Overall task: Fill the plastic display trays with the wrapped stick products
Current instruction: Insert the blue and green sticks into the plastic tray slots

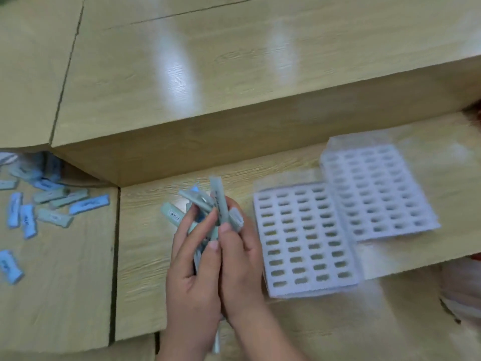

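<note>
Both hands meet over the table's middle and hold a bundle of wrapped sticks (205,204), grey-green and blue, fanning out above the fingers. My left hand (192,261) grips the bundle from the left. My right hand (239,259) grips it from the right, thumb against one stick. Two white plastic display trays with rows of oval slots lie to the right: the near tray (302,241) flat, the far tray (377,191) overlapping its right edge. All visible slots look unfilled.
Loose wrapped sticks (52,204) lie scattered on the table at the left. A raised wooden shelf (208,87) runs behind the work surface. A seam (115,256) splits the tabletop left of my hands. Something reddish (471,295) shows at the right edge.
</note>
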{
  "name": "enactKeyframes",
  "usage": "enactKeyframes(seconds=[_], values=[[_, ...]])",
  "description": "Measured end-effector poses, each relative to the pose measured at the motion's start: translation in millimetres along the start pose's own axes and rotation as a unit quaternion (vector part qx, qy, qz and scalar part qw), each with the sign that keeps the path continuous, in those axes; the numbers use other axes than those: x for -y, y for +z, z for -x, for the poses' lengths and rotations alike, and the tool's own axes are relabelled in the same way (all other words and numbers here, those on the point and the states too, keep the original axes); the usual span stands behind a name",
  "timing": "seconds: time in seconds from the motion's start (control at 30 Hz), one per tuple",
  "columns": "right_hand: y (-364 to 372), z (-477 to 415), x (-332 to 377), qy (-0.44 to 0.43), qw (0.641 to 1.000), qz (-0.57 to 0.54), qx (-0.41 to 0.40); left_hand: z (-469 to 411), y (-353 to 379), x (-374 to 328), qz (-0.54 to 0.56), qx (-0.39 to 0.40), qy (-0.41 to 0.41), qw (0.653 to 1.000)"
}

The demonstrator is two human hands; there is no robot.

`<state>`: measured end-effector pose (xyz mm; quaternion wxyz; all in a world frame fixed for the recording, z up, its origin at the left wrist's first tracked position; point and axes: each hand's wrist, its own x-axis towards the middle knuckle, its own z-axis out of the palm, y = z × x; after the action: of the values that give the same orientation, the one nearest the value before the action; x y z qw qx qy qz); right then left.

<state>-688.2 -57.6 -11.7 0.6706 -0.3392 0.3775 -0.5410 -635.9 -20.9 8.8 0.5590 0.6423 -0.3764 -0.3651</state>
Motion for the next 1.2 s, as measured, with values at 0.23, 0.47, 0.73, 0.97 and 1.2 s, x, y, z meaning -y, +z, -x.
enactKeyframes(seconds=[0.23,0.47,0.73,0.97,1.2], values=[[-9.0,-21.7,-4.0,0.021,0.996,0.056,0.058,-12.7,15.9,10.7,-0.014,-0.044,-0.001,0.999],[-10.2,-51.9,-16.0,-0.037,0.967,0.244,0.061,-46.8,12.7,34.0,-0.071,-0.053,0.04,0.995],[-24.0,-63.3,-9.2,-0.078,0.927,0.366,0.039,-59.7,14.5,50.4,-0.182,-0.047,0.096,0.978],[-39.6,-74.0,6.2,-0.088,0.888,0.45,0.035,-59.3,21.0,50.8,-0.201,-0.05,0.085,0.975],[-60.8,-81.7,14.0,-0.034,0.859,0.504,0.085,-54.1,16.1,53.9,-0.159,-0.091,0.064,0.981]])
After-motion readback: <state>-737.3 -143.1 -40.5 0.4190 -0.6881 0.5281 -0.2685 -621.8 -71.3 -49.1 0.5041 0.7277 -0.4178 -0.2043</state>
